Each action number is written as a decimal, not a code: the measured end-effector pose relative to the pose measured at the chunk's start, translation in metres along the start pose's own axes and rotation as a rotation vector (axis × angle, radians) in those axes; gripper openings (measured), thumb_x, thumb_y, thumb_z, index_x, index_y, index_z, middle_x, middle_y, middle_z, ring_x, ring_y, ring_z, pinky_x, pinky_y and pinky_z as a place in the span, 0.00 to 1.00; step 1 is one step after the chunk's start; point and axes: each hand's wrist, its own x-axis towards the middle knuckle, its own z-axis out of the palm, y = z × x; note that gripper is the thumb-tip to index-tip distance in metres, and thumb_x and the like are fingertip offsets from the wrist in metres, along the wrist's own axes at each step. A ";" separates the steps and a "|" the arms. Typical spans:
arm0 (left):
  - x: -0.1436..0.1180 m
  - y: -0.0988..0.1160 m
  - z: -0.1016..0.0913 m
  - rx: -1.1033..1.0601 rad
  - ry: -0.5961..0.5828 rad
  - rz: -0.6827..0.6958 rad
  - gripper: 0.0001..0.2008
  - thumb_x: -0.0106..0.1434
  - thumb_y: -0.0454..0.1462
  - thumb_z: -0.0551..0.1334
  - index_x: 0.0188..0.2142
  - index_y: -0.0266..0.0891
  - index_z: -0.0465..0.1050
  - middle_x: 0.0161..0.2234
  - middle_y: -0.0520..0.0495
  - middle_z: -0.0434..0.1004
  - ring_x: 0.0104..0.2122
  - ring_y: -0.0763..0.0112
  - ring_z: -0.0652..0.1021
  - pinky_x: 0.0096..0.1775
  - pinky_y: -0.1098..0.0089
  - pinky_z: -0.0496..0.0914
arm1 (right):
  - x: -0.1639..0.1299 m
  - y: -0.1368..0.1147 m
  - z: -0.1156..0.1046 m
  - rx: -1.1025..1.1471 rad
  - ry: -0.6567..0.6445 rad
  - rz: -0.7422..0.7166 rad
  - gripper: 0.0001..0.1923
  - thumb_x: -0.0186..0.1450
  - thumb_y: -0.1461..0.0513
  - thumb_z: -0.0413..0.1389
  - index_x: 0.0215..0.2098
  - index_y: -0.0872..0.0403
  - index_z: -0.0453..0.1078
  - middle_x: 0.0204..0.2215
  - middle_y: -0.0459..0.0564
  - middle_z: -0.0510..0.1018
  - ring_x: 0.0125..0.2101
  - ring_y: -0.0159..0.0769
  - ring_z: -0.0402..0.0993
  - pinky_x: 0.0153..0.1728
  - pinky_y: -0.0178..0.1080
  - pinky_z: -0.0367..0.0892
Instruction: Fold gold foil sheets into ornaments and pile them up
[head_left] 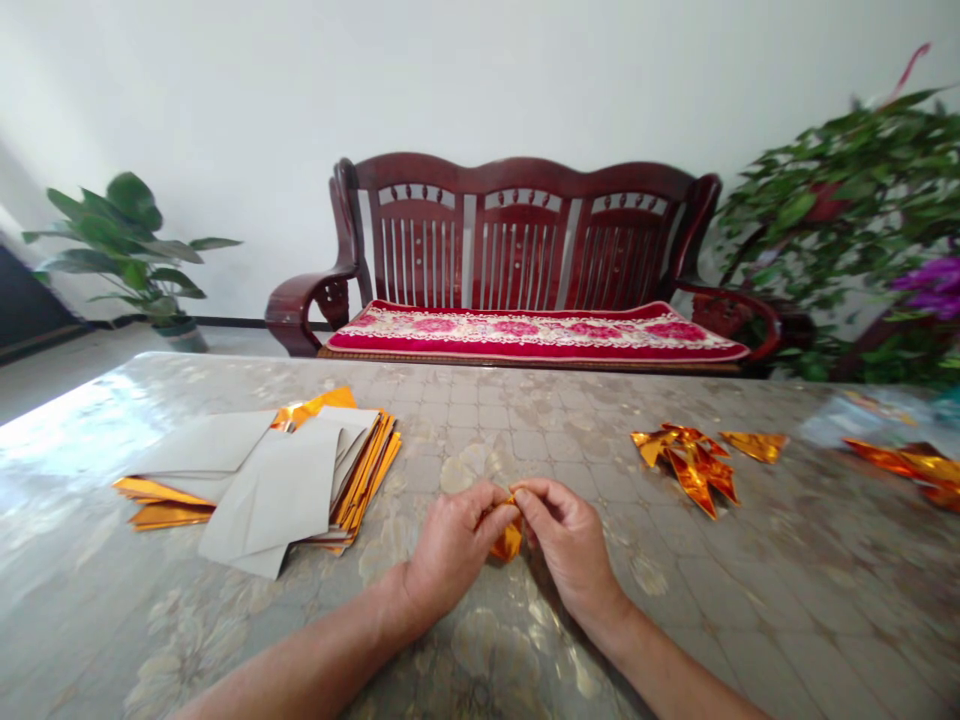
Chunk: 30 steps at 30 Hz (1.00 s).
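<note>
Both my hands meet over the middle of the table around one small piece of folded gold foil paper (507, 542). My left hand (459, 535) pinches it from the left between thumb and fingers. From the right, the thumb and forefinger of my right hand (564, 530) grip its upper end. Fingers cover much of the piece, so its full shape is hidden. Left of my hands lies a loose stack of foil paper sheets (289, 490), mostly grey side up with gold edges. To the right sits a small heap of folded gold foil pieces (690, 460).
A single folded foil piece (756, 446) lies beside the heap. Further right are more gold foil (911, 465) and a clear plastic bag (862, 415). Beyond the patterned tabletop (480, 640) stands a wooden bench (517, 235), with potted plants (135, 245) at either side.
</note>
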 end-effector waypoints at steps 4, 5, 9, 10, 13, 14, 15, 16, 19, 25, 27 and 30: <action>0.000 -0.001 0.000 -0.011 0.018 -0.008 0.13 0.66 0.43 0.58 0.30 0.39 0.76 0.24 0.53 0.77 0.25 0.74 0.74 0.29 0.76 0.63 | 0.000 0.000 0.000 -0.023 0.000 -0.006 0.14 0.57 0.51 0.65 0.29 0.54 0.77 0.15 0.42 0.69 0.16 0.28 0.60 0.18 0.32 0.57; 0.001 0.000 0.000 -0.015 0.027 -0.010 0.14 0.66 0.43 0.58 0.29 0.39 0.75 0.23 0.53 0.76 0.24 0.74 0.73 0.29 0.76 0.63 | -0.001 0.000 0.000 0.011 -0.023 0.021 0.16 0.57 0.50 0.64 0.30 0.54 0.77 0.14 0.42 0.69 0.16 0.28 0.60 0.17 0.32 0.57; 0.002 0.001 0.000 -0.118 0.039 -0.042 0.15 0.66 0.43 0.57 0.26 0.38 0.71 0.20 0.54 0.70 0.21 0.76 0.69 0.26 0.77 0.62 | -0.004 -0.001 -0.001 0.166 -0.129 0.110 0.20 0.61 0.46 0.61 0.35 0.55 0.77 0.15 0.42 0.69 0.16 0.28 0.63 0.18 0.31 0.60; 0.003 0.000 0.000 -0.165 0.041 -0.056 0.16 0.66 0.44 0.57 0.26 0.38 0.70 0.19 0.54 0.70 0.20 0.76 0.68 0.26 0.76 0.62 | -0.004 -0.001 -0.001 0.188 -0.144 0.118 0.21 0.62 0.46 0.60 0.36 0.55 0.77 0.15 0.42 0.70 0.16 0.28 0.64 0.19 0.31 0.60; 0.004 -0.002 0.001 -0.281 0.034 -0.079 0.18 0.66 0.48 0.56 0.27 0.38 0.69 0.20 0.53 0.70 0.20 0.76 0.68 0.25 0.76 0.62 | -0.004 0.000 0.001 0.227 -0.154 0.133 0.20 0.61 0.47 0.62 0.38 0.55 0.78 0.15 0.42 0.70 0.17 0.28 0.64 0.19 0.30 0.60; 0.004 -0.003 0.002 -0.303 0.028 -0.081 0.19 0.66 0.49 0.57 0.27 0.38 0.69 0.20 0.53 0.70 0.20 0.76 0.68 0.25 0.76 0.62 | -0.003 0.001 0.001 0.242 -0.153 0.139 0.20 0.60 0.47 0.63 0.38 0.55 0.78 0.15 0.42 0.71 0.17 0.27 0.65 0.19 0.30 0.59; 0.004 -0.004 0.002 -0.317 0.021 -0.082 0.19 0.66 0.49 0.56 0.27 0.38 0.69 0.20 0.53 0.71 0.20 0.75 0.69 0.25 0.76 0.63 | -0.003 0.002 0.001 0.260 -0.154 0.146 0.20 0.60 0.48 0.64 0.38 0.55 0.79 0.16 0.43 0.72 0.17 0.27 0.65 0.19 0.31 0.60; 0.004 -0.004 0.002 -0.324 0.014 -0.084 0.19 0.66 0.50 0.56 0.28 0.38 0.69 0.20 0.53 0.71 0.20 0.75 0.69 0.25 0.76 0.63 | -0.002 0.003 0.001 0.279 -0.154 0.152 0.19 0.59 0.48 0.65 0.38 0.55 0.79 0.17 0.43 0.73 0.17 0.27 0.65 0.19 0.31 0.60; 0.004 -0.005 0.002 -0.264 0.017 -0.070 0.18 0.67 0.48 0.56 0.27 0.38 0.70 0.20 0.53 0.71 0.20 0.76 0.68 0.25 0.76 0.62 | -0.001 0.003 0.002 0.293 -0.148 0.159 0.18 0.56 0.50 0.67 0.37 0.54 0.79 0.19 0.44 0.75 0.19 0.27 0.65 0.20 0.31 0.61; 0.003 -0.004 -0.003 -0.062 0.036 0.015 0.16 0.67 0.43 0.56 0.26 0.38 0.72 0.21 0.53 0.71 0.24 0.75 0.69 0.28 0.76 0.61 | -0.003 -0.002 0.003 0.237 -0.107 0.140 0.18 0.51 0.51 0.70 0.34 0.54 0.79 0.19 0.43 0.75 0.18 0.26 0.64 0.19 0.31 0.61; 0.003 -0.004 -0.003 -0.037 0.033 0.028 0.17 0.67 0.43 0.56 0.26 0.38 0.72 0.22 0.53 0.70 0.24 0.75 0.69 0.29 0.76 0.61 | -0.002 -0.001 0.002 0.242 -0.110 0.149 0.19 0.51 0.51 0.70 0.34 0.54 0.79 0.18 0.42 0.73 0.17 0.26 0.63 0.19 0.30 0.60; 0.003 -0.004 -0.004 -0.015 0.023 0.033 0.17 0.68 0.43 0.55 0.26 0.39 0.72 0.22 0.53 0.71 0.24 0.75 0.69 0.29 0.76 0.61 | -0.001 0.001 0.000 0.273 -0.149 0.170 0.19 0.53 0.50 0.69 0.35 0.54 0.79 0.18 0.43 0.74 0.17 0.27 0.64 0.19 0.31 0.61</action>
